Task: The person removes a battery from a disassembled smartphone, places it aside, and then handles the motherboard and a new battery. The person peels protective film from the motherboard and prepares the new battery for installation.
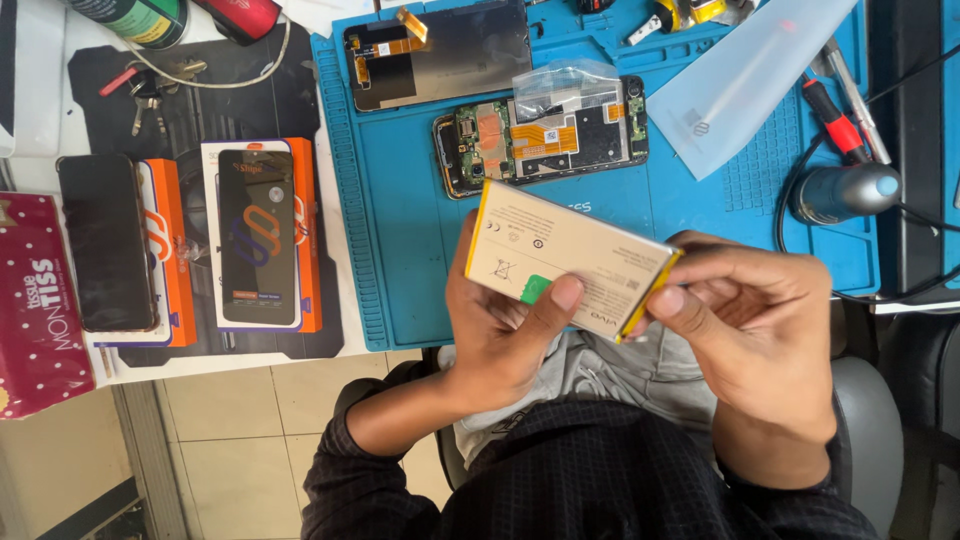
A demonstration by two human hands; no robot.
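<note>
**Flat battery held over the blue mat**

Left of the blue rubber work mat point(400, 250) lie two orange-edged boxes point(262, 235). Below the mat's opened black phone point(540, 140), the left hand point(500, 330) and right hand point(750, 320) each pinch the cream rectangular yellow-edged battery point(565, 258) by its ends.

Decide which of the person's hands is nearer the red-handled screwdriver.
Right. The right hand lies below the red-handled screwdriver; the left hand is farther left, across the battery.
</note>
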